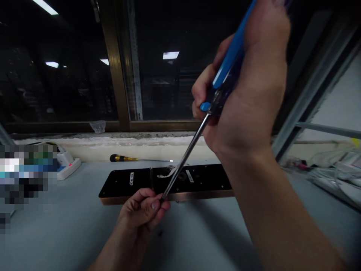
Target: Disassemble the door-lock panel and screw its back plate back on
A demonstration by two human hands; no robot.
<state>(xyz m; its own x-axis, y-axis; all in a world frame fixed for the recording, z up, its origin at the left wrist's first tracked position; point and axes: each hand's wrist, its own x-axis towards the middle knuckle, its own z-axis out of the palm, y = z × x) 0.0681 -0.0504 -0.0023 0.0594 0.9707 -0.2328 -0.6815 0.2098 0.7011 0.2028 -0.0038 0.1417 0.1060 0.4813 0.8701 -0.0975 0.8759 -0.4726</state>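
My right hand (248,86) is wrapped round the blue and dark handle of a long screwdriver (189,149), held high and tilted. Its metal shaft slants down to the left. At the tip, the fingers of my left hand (143,210) are pinched together; a small dark bit shows between them, too small to name. Just behind these fingers lies a long flat black device (203,177) with copper-coloured sides and white labels. A white strip or cable (166,174) rests on its top, partly behind the shaft. My right forearm hides the device's right end.
A second screwdriver (126,158), yellow and black, lies behind the device along the wall. To the left is a white power strip (69,168) beside a blurred-out area. Clear plastic bags (335,169) sit at the right, near a metal frame (313,90). A small dark speck (160,233) lies on the table.
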